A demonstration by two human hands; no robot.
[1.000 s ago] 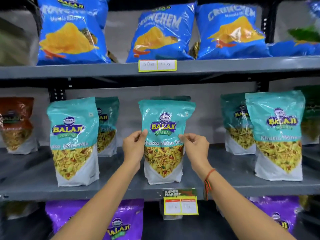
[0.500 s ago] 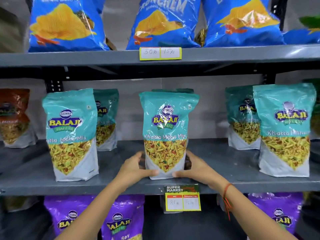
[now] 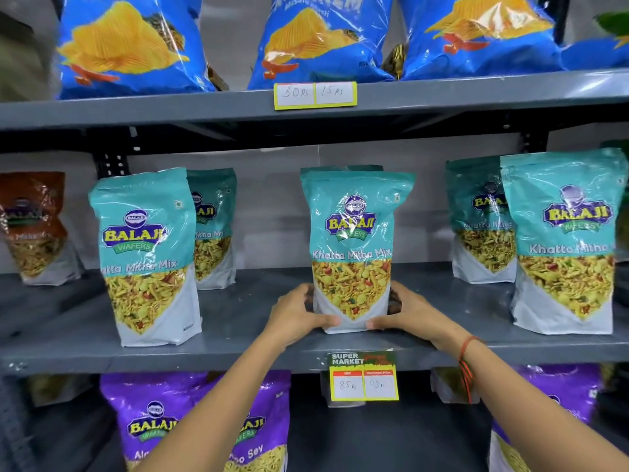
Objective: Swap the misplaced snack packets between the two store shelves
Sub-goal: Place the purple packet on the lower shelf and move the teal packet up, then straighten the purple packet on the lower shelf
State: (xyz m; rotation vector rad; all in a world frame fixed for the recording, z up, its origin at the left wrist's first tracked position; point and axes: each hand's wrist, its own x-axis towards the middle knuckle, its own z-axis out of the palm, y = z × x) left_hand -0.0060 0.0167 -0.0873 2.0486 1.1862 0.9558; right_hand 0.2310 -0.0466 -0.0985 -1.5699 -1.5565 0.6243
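A teal Khatta Mitha Mix packet (image 3: pixel 354 233) stands upright at the middle of the grey middle shelf (image 3: pixel 238 349). My left hand (image 3: pixel 296 315) grips its lower left corner and my right hand (image 3: pixel 408 313) grips its lower right corner, thumbs on the white front near the base. Another teal packet stands hidden right behind it. Matching teal packets stand at the left (image 3: pixel 146 253) and at the right (image 3: pixel 561 240), each with one more behind it.
Blue Crunchem chip bags (image 3: pixel 129 46) fill the top shelf (image 3: pixel 170 107). Purple Balaji packets (image 3: pixel 153 424) stand on the shelf below. A brown-red packet (image 3: pixel 34 226) stands at the far left of the middle shelf. Price tags (image 3: pixel 363 379) hang on the shelf edges.
Both hands slid from the packet's middle down to its base. The packet now stands on the shelf, and the view has dropped slightly.
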